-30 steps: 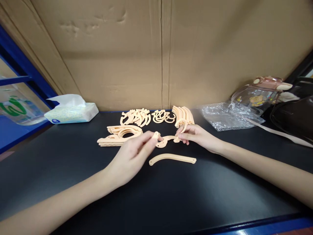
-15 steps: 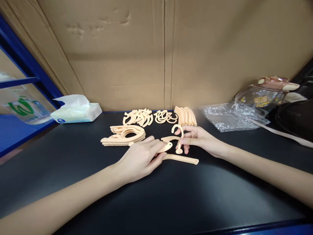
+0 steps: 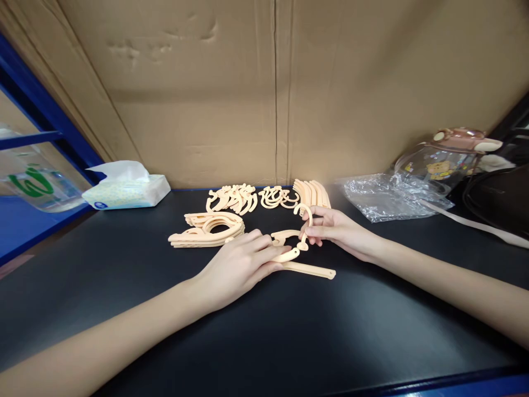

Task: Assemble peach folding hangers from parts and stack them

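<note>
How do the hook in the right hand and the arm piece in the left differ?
Shape: the hook curls over at the top and ends in a flared foot; the arm piece shows a rounded tip with a small hole.
Pose: the hook is upright, the arm piece close to level.
Visibility: the right hand leaves most of the hook showing; the left hand covers much of the arm piece.
Shared: pale beige colour.

Peach plastic hook (image 3: 310,219), smooth, in right hand (image 3: 326,231); flat black tabletop (image 3: 314,331), soft sheen, beneath left hand (image 3: 235,267); crinkled clear plastic bag (image 3: 367,198), glossy, right of right hand; brown cardboard panel (image 3: 198,110), matt, beyond both.
</note>
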{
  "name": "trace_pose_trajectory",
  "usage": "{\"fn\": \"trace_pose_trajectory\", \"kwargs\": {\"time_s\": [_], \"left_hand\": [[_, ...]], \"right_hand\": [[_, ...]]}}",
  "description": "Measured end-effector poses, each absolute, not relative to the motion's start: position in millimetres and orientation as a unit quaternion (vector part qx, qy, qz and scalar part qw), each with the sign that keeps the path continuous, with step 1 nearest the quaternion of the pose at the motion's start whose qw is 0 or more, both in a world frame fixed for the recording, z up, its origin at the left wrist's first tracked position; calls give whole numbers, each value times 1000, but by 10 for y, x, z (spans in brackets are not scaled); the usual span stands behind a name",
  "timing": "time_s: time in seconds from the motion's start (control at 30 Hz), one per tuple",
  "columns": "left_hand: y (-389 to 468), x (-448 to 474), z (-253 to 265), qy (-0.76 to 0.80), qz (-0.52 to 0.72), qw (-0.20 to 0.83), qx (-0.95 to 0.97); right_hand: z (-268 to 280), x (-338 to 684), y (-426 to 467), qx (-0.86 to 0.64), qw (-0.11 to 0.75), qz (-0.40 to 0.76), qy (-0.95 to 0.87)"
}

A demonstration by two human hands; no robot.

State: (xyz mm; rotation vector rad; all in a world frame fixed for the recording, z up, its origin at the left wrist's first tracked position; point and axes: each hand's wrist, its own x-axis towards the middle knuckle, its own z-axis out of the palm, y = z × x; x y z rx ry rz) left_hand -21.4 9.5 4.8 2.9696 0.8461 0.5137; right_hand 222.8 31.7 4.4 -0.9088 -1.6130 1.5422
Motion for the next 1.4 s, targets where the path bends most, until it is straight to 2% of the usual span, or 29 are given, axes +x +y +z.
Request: {"fn": "trace_pose_trajectory", "kwargs": {"time_s": [0.5, 1.07, 1.4], "left_hand": [[99, -219, 47, 258, 204, 6, 944], [109, -228, 40, 223, 251, 91, 937], [116, -238, 34, 236, 259, 84, 933]], "right_hand": [[17, 2229, 336, -354, 345, 603, -626], [37, 2234, 311, -365, 328, 599, -633], [43, 2228, 320, -366, 344, 603, -619]]}}
